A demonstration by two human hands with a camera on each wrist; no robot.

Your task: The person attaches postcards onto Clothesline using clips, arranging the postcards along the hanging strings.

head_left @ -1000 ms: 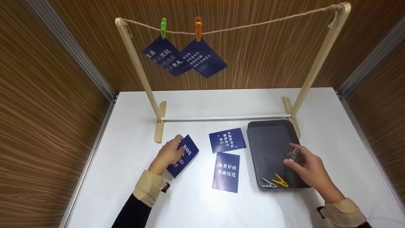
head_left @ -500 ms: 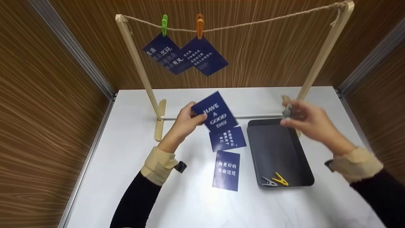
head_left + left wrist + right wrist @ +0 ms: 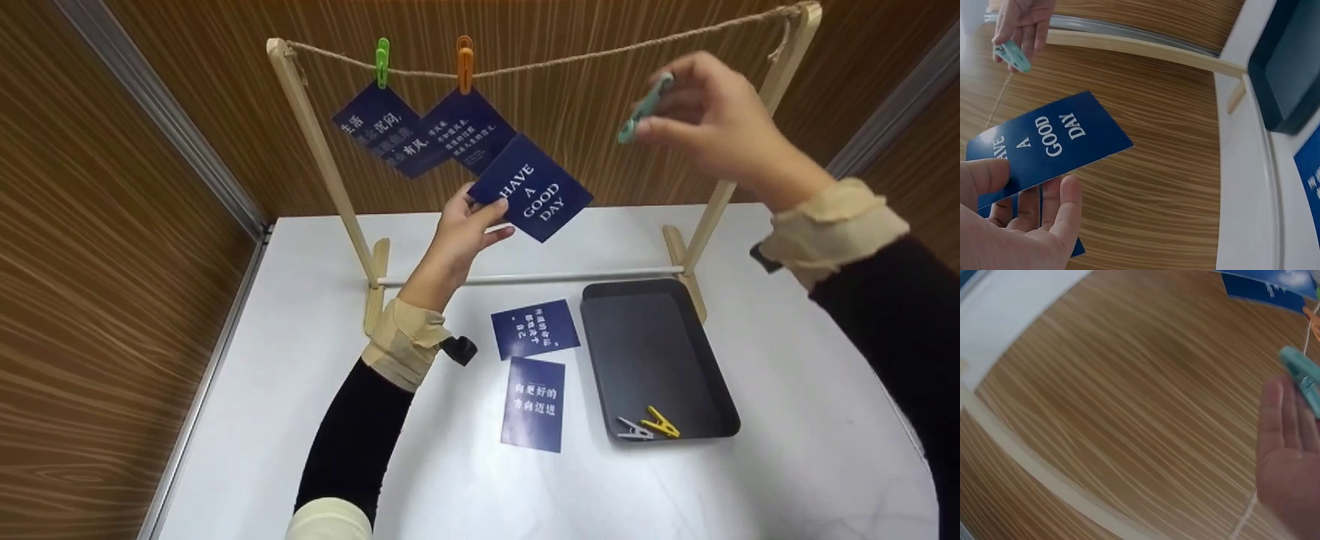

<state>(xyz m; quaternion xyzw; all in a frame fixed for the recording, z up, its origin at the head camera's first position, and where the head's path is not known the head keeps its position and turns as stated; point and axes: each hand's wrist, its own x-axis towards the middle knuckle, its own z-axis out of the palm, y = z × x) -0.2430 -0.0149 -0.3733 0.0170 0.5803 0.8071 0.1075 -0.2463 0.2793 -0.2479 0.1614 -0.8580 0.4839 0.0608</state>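
Observation:
My left hand (image 3: 465, 225) pinches a blue card (image 3: 531, 187) reading "HAVE A GOOD DAY" by its lower left corner, held up below the rope (image 3: 570, 58); the card (image 3: 1044, 143) also shows in the left wrist view between thumb and fingers. My right hand (image 3: 701, 112) is raised near the rope's right part and pinches a teal clothespin (image 3: 643, 109), also visible as the clothespin (image 3: 1303, 379) in the right wrist view. Two blue cards (image 3: 420, 131) hang from the rope under a green peg (image 3: 382, 61) and an orange peg (image 3: 466, 63).
A wooden rack (image 3: 315, 157) stands on the white table (image 3: 787, 375). Two more blue cards (image 3: 534, 371) lie flat on it. A dark tray (image 3: 652, 352) at the right holds a yellow peg (image 3: 661, 424) and a grey peg (image 3: 632, 429). Wood panel walls enclose the table.
Both hands rose from the table: the left lifted the "HAVE A GOOD DAY" card up toward the rope, the right carried the teal clothespin from the tray up to rope height.

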